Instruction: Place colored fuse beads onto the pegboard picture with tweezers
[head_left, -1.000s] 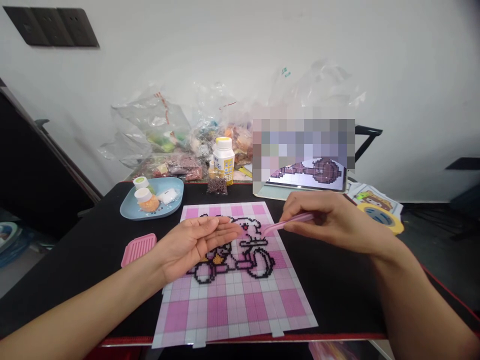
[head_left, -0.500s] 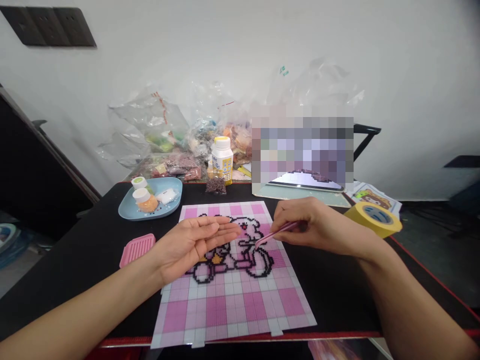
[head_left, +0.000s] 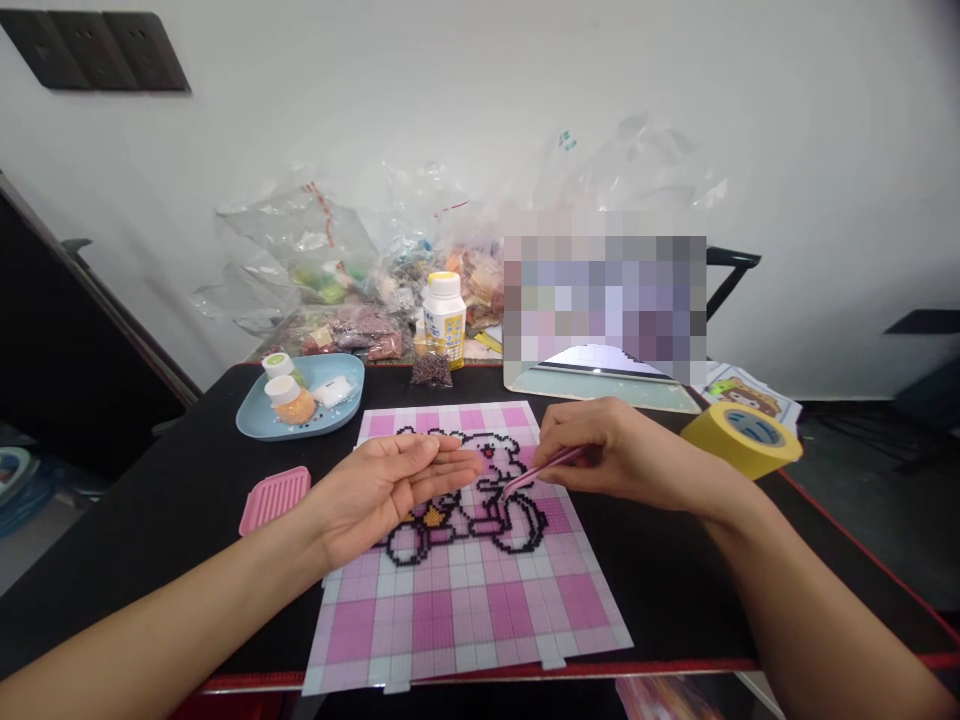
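Note:
A pink-and-white checked pegboard [head_left: 480, 600] lies on the black table, with a bead picture [head_left: 480, 500] of a black-outlined pink figure on its upper half. My left hand [head_left: 382, 485] lies palm up over the picture's left side, fingers stretched out flat; whether small beads rest on the palm I cannot make out. My right hand [head_left: 622, 455] pinches pink tweezers [head_left: 541, 468], whose tip points down-left onto the beads near the figure's middle.
A blue dish [head_left: 259, 420] holds small capped jars at the back left; a pink ridged tray [head_left: 275, 498] lies beside my left wrist. A white bottle [head_left: 444, 318], clear bags of beads, a tablet and a yellow tape roll [head_left: 742, 437] stand behind and right.
My right hand has moved left and down, bringing the tweezers' tip from the picture's upper right onto its middle. The left hand has stayed put.

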